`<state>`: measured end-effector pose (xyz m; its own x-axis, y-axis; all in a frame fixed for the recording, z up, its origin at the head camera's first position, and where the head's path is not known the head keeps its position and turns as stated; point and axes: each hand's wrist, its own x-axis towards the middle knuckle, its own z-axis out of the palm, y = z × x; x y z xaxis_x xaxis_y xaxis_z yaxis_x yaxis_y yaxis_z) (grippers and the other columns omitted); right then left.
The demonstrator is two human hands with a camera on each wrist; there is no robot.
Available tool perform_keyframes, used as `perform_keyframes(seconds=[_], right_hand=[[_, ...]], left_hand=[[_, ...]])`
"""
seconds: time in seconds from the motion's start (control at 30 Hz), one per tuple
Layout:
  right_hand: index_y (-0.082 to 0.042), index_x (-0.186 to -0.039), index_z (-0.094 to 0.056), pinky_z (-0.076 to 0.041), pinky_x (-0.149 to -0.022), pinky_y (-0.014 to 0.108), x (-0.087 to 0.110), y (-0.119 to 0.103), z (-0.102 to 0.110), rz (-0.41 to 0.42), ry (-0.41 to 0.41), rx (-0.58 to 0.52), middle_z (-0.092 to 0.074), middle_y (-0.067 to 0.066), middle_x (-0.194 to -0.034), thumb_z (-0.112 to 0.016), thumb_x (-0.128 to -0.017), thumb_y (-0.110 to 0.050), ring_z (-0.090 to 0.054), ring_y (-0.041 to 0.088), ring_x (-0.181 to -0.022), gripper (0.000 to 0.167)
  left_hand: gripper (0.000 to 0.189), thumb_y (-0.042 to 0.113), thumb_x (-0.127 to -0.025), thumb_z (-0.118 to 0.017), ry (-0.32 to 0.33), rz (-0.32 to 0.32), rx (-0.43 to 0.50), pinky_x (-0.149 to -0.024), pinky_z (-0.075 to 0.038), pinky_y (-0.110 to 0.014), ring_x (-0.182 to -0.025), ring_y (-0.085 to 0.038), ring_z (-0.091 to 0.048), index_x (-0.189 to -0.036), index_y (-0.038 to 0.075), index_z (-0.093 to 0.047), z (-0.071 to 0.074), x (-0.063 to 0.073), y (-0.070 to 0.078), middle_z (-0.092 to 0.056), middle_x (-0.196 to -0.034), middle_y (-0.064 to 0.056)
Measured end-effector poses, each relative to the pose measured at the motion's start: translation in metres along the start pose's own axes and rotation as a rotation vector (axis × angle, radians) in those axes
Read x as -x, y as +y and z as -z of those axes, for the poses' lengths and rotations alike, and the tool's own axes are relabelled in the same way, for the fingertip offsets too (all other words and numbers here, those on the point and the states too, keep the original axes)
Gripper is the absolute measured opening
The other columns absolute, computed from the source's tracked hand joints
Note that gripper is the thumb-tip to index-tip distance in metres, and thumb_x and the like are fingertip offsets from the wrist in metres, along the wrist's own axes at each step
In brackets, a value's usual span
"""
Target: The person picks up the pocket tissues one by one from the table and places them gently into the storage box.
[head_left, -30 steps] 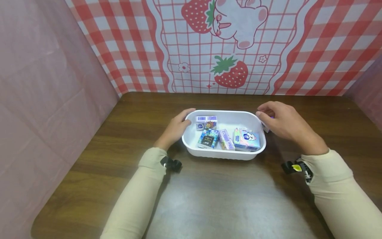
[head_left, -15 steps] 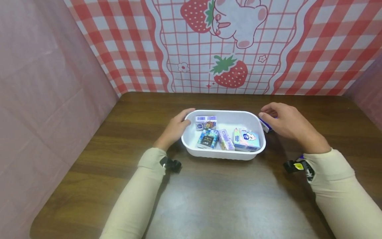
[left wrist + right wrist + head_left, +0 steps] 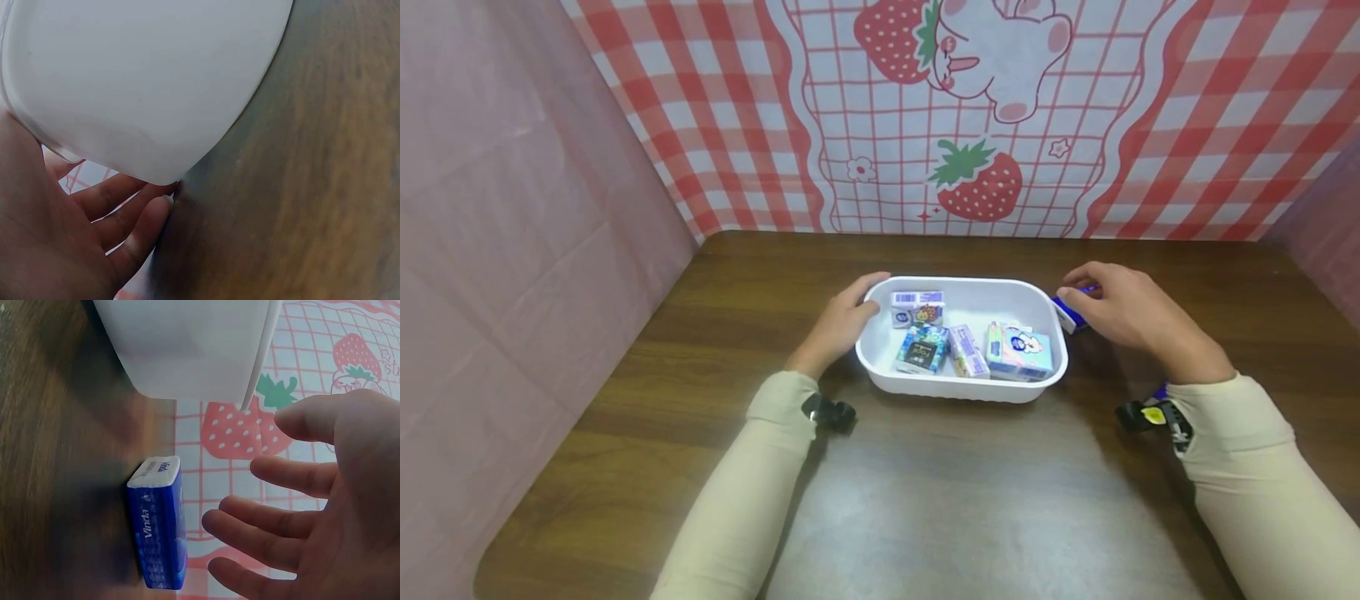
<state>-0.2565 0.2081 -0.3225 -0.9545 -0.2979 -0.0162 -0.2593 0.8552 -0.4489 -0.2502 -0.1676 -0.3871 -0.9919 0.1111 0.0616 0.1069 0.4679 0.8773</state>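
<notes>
A white plastic basin (image 3: 955, 387) stands on the wooden table with several small tissue packs inside. My left hand (image 3: 837, 325) holds its left end, thumb at the rim and fingers against the outer wall, as the left wrist view shows. Just outside the right end lies a blue Vinda tissue pack (image 3: 159, 528), partly covered by my hand in the head view. My right hand (image 3: 1116, 307) hovers over that pack, fingers spread and loosely bent; the right wrist view shows a gap between them and the pack.
In the basin lie a purple-white pack (image 3: 917, 310), a dark blue-green pack (image 3: 922, 350), a narrow purple pack (image 3: 969, 352) and a light-blue pack (image 3: 1021, 350). Another blue item (image 3: 1161, 392) peeks out beside my right wrist. A red checked cloth (image 3: 880, 183) hangs behind the table.
My right hand has shifted right and slightly nearer, away from the basin's rim, uncovering more of the blue tissue pack. A blue item has come into sight by my right wrist. My left hand stays put.
</notes>
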Motion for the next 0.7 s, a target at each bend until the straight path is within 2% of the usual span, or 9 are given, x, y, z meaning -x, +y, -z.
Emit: perform_keyframes(seconds=[0.13,0.47,0.7], right_hand=[[0.001,-0.137,-0.051,-0.043,-0.093,0.068,-0.0007,0.0018,0.0007,-0.001,-0.008,0.023,-0.054,0.030,-0.130,-0.053,-0.100,-0.048,-0.050,0.047,-0.117,0.062],[0.004,-0.137,-0.050,-0.041,-0.094,0.071,-0.0029,0.0042,-0.0025,0.003,-0.003,0.081,-0.050,0.032,-0.132,-0.060,-0.098,-0.039,-0.046,0.050,-0.117,0.058],[0.004,-0.137,-0.050,-0.041,-0.094,0.072,-0.0031,0.0064,-0.0052,-0.012,-0.021,0.080,-0.049,0.032,-0.132,-0.060,-0.097,-0.043,-0.045,0.051,-0.118,0.062]], left_hand=[[0.046,0.020,-0.102,-0.049,-0.002,0.000,0.005,-0.090,-0.052,-0.040,-0.118,-0.024,-0.058,-0.147,0.029,-0.051,0.0011,0.0007,0.0005,-0.054,-0.145,-0.006],[0.046,0.021,-0.102,-0.049,-0.003,-0.001,0.001,-0.091,-0.052,-0.040,-0.118,-0.023,-0.058,-0.147,0.030,-0.050,0.0013,0.0007,-0.0007,-0.054,-0.145,-0.005],[0.046,0.020,-0.102,-0.049,-0.002,-0.005,-0.006,-0.095,-0.050,-0.042,-0.120,-0.024,-0.057,-0.147,0.028,-0.050,0.0008,0.0012,0.0008,-0.054,-0.145,-0.005]])
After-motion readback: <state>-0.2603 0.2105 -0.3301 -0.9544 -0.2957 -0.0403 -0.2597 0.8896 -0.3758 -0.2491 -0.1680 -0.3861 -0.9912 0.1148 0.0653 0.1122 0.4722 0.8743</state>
